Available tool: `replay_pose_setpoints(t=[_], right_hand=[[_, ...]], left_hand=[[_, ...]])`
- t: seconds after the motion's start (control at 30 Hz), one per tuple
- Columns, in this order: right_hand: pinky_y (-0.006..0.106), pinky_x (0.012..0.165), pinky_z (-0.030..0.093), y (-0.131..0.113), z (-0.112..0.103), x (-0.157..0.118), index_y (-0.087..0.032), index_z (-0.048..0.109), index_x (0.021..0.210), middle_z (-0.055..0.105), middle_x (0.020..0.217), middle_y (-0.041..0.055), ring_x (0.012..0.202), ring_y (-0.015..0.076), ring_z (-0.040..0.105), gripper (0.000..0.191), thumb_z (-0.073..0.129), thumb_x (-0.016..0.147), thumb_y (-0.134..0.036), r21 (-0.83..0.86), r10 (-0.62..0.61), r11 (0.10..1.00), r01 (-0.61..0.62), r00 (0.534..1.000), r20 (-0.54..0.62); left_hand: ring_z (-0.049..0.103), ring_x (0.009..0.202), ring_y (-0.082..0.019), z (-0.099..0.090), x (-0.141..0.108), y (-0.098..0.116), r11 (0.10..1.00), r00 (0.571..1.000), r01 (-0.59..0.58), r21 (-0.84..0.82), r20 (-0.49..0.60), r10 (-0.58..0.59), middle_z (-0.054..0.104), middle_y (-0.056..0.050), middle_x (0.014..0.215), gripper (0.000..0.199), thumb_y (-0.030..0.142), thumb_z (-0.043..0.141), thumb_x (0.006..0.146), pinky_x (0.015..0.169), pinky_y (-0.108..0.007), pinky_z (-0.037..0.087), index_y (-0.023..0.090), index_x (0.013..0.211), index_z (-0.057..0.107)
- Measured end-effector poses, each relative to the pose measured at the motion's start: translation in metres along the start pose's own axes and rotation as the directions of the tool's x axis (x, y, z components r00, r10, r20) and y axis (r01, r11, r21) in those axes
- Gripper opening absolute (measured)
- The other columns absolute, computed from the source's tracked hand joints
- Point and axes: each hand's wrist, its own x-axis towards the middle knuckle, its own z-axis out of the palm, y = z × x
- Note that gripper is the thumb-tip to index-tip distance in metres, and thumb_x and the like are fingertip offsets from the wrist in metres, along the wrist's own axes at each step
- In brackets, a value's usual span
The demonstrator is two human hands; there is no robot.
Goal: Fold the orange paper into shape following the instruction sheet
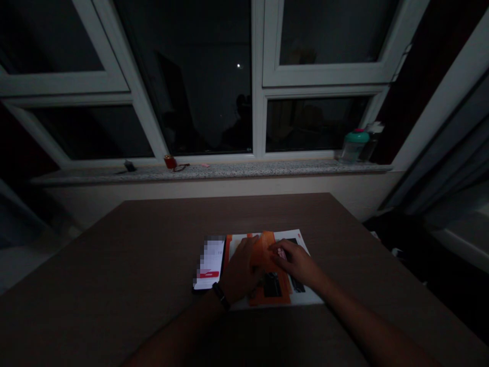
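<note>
A sheet of orange printed paper (284, 280) with dark pictures lies on a larger white printed sheet (300, 239) on the table. Its upper part is raised and bent between my hands. My left hand (240, 270), with a dark band at the wrist, is closed around the left side of the orange paper; some of its fingers are in shadow. On the right, the fingertips and thumb of my right hand (296, 260) pinch at the same paper. A small pinkish patch (281, 253) shows between them, too dim to name.
A lit phone (210, 264) lies left of the papers on the brown table (160, 244). Beyond the table's far edge runs a speckled windowsill (237, 171) with a small red jar (170, 162) and a green-lidded bottle (355, 145). The room is dim.
</note>
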Motion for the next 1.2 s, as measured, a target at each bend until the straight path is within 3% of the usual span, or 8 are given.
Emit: replay_pose_setpoints(t=[0.37,0.53,0.67,0.77,0.87,1.0,1.07,1.2], right_hand=[[0.026,0.064,0.043,0.005,0.006,0.003,-0.02,0.062,0.084,0.062,0.073,-0.0012,0.069,0.0173,0.058,0.022,0.055,0.087,-0.041,0.12,0.194,0.977,-0.177,0.97,-0.147],[0.025,0.059,0.039,0.012,0.004,0.005,-0.021,0.052,0.072,0.051,0.062,-0.0038,0.06,0.0162,0.052,0.017,0.055,0.08,-0.036,0.155,0.262,0.96,-0.232,0.941,-0.215],[0.025,0.057,0.038,0.02,-0.002,0.006,-0.022,0.048,0.067,0.052,0.06,-0.0033,0.059,0.0161,0.052,0.015,0.05,0.078,-0.032,0.18,0.299,0.948,-0.261,0.924,-0.236],[0.025,0.053,0.037,0.027,-0.006,0.007,-0.023,0.047,0.067,0.051,0.057,-0.0038,0.054,0.0153,0.05,0.013,0.048,0.077,-0.031,0.206,0.351,0.929,-0.306,0.905,-0.24],[0.025,0.053,0.038,0.033,-0.009,0.008,-0.023,0.048,0.067,0.053,0.059,-0.0029,0.055,0.0159,0.052,0.012,0.047,0.076,-0.03,0.179,0.367,0.928,-0.328,0.892,-0.266],[0.026,0.055,0.039,0.035,-0.012,0.008,-0.022,0.053,0.071,0.056,0.062,-0.0012,0.059,0.017,0.055,0.007,0.049,0.075,-0.026,0.033,0.316,0.946,-0.321,0.897,-0.309],[0.026,0.057,0.04,0.032,-0.013,0.007,-0.021,0.057,0.077,0.06,0.066,0.0001,0.061,0.0172,0.057,0.009,0.049,0.074,-0.024,-0.038,0.294,0.946,-0.321,0.905,-0.307],[0.028,0.063,0.042,0.026,-0.015,0.007,-0.019,0.061,0.084,0.064,0.073,0.0028,0.066,0.0183,0.061,0.015,0.048,0.078,-0.025,-0.131,0.26,0.943,-0.307,0.921,-0.289]], left_hand=[[0.037,0.137,-0.026,-0.013,-0.003,0.017,0.977,0.968,-0.148,-0.156,0.179,0.175,0.041,-0.012,0.147,0.07,0.032,0.062,0.089,0.114,-0.045,0.032,0.022,0.149,0.026],[0.032,0.141,-0.026,-0.011,-0.004,0.014,0.981,0.973,-0.065,-0.184,0.207,0.104,0.032,-0.012,0.155,0.068,0.041,0.051,0.096,0.115,-0.044,0.03,0.021,0.153,0.019],[0.045,0.131,-0.024,-0.011,-0.004,0.009,0.984,0.977,0.011,-0.176,0.211,0.027,0.045,-0.01,0.146,0.061,0.038,0.041,0.1,0.109,-0.042,0.037,0.022,0.154,0.016],[0.052,0.123,-0.024,-0.013,-0.001,0.006,0.995,0.986,0.02,-0.095,0.166,-0.004,0.055,-0.01,0.135,0.05,0.033,0.035,0.101,0.106,-0.042,0.04,0.02,0.149,0.031],[0.055,0.114,-0.024,-0.016,0.002,0.004,0.998,0.995,0.032,0.056,0.097,-0.037,0.061,-0.009,0.12,0.037,0.031,0.032,0.102,0.102,-0.044,0.042,0.019,0.126,0.057],[0.055,0.105,-0.027,-0.016,0.003,0.002,0.972,0.995,0.1,0.212,0.0,-0.102,0.061,-0.008,0.106,0.018,0.034,0.053,0.095,0.094,-0.047,0.046,0.021,0.103,0.063],[0.054,0.107,-0.027,-0.015,0.003,0.003,0.976,0.997,0.06,0.207,0.033,-0.068,0.059,-0.008,0.109,0.021,0.031,0.064,0.088,0.094,-0.046,0.045,0.022,0.107,0.061],[0.05,0.117,-0.025,-0.012,0.001,0.004,0.986,0.979,-0.108,0.128,0.189,0.083,0.056,-0.007,0.123,0.033,0.023,0.067,0.084,0.102,-0.042,0.042,0.022,0.116,0.058]])
